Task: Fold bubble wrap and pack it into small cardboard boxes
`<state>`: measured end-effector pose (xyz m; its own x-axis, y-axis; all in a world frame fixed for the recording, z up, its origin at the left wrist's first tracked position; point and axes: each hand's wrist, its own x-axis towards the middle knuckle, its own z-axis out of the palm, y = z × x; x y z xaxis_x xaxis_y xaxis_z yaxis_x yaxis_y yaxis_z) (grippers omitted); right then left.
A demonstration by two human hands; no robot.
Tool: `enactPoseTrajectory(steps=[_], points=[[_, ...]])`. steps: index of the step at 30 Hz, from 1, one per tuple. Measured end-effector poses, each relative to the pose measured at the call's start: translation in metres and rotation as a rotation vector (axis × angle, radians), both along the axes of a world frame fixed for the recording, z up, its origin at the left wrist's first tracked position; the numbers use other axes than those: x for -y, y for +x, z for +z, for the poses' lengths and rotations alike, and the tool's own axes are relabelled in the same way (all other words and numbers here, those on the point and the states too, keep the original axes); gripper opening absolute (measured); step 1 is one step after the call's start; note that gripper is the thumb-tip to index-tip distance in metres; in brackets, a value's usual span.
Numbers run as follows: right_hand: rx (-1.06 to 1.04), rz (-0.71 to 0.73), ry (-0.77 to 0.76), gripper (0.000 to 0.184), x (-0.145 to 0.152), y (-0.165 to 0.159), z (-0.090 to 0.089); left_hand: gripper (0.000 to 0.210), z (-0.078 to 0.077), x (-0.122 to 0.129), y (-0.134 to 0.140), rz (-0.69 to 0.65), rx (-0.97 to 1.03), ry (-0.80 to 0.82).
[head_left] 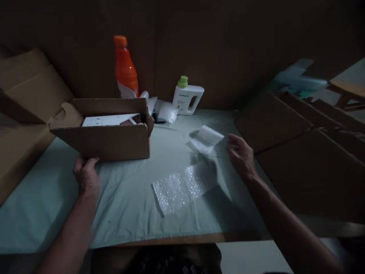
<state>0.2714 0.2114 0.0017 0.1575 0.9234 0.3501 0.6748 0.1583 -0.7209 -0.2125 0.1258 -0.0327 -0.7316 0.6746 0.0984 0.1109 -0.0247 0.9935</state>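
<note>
Left of the box (114,144), a larger carton (37,83) fills the edge of the view. At the box's front lower edge, toward its left end, is the left hand (88,177), thumb along the cardboard; its fingers are bent and partly hidden, so I cannot tell whether they grip. Inside the open box lies a white pack (105,120). Behind the box stands an orange bottle (127,74); just beyond the box's right end lies a bubble-wrap bundle (168,112). Right of the box, nearer the wearer, a long sheet (182,186) of bubble wrap lies on the cloth (122,209). Behind and right of the box stands a white jug (186,99). Farther right of the box than the bundle is a small sheet (207,139). Well right of the box, near that sheet, the right hand (241,155) has its fingers curled together, blurred; I cannot tell whether they pinch anything.
</note>
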Motion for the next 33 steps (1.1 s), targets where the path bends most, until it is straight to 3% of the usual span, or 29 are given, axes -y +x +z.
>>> enactPoseTrajectory(steps=[4,6,9,12,14,17,21,25,28,30,33], points=[[0.396,0.377,-0.346,0.033,0.070,-0.046,0.009,0.025,0.007,-0.003,0.010,0.071,0.011,0.016],[0.629,0.418,-0.413,0.038,0.091,-0.078,0.007,0.027,0.007,-0.004,0.012,0.089,-0.001,0.018],[0.835,0.417,-0.405,0.027,0.101,-0.113,0.002,0.035,0.005,-0.004,0.013,0.140,0.023,0.052],[0.830,0.558,-0.406,0.018,0.091,-0.124,0.012,0.037,0.003,-0.004,0.011,0.136,0.023,0.033],[0.767,0.639,-0.351,0.022,0.074,-0.123,0.029,0.034,0.004,-0.004,0.011,0.124,-0.003,0.003],[0.732,0.609,-0.199,0.024,0.026,-0.128,0.061,0.034,0.004,-0.004,0.012,0.141,0.016,0.010],[0.823,0.441,-0.124,0.017,-0.079,-0.161,0.096,0.039,0.001,-0.005,0.014,0.139,0.044,-0.020],[0.762,0.283,0.030,0.030,-0.169,-0.198,0.110,0.042,-0.004,-0.007,0.013,0.152,0.057,-0.008],[0.524,0.257,0.174,0.034,-0.177,-0.209,0.094,0.039,-0.007,-0.007,0.012,0.141,0.048,0.033],[0.357,0.351,0.136,0.028,-0.151,-0.209,0.067,0.037,-0.009,-0.007,0.011,0.107,0.037,0.038],[0.281,0.475,0.027,0.030,-0.085,-0.204,0.015,0.038,-0.010,-0.009,0.011,0.106,0.059,0.032]])
